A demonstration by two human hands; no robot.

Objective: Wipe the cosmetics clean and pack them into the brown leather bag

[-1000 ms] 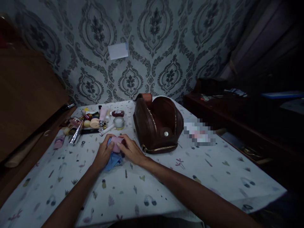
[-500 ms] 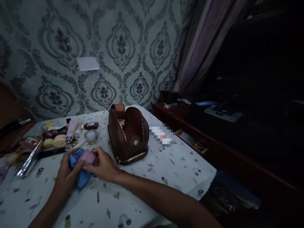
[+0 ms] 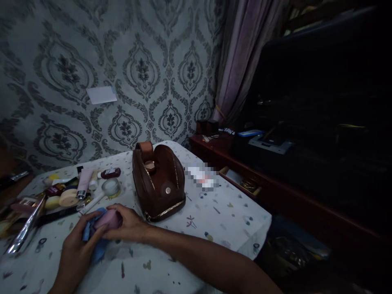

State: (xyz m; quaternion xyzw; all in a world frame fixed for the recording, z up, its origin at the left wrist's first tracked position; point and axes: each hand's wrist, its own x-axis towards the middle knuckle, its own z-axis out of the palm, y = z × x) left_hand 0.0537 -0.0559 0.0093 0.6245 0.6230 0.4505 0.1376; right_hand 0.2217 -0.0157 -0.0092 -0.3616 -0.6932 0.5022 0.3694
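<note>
Although the view has swung right, left hand [image 3: 76, 241] and right hand [image 3: 131, 225], lower left, still clasp the pink item [image 3: 108, 219] against the cloth [image 3: 99, 250], the handling apparently unbroken.

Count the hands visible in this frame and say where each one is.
2. The left hand holds the blue cloth against the pink object; the right hand grips that object's right side. None seems hidden, though the picture's right is very dark.

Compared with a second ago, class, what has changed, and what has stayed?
The view swung right, so the scene sits further left and lower. Nothing was taken or released: left hand and right hand still hold the pink item and blue cloth. The brown bag stays open.
</note>
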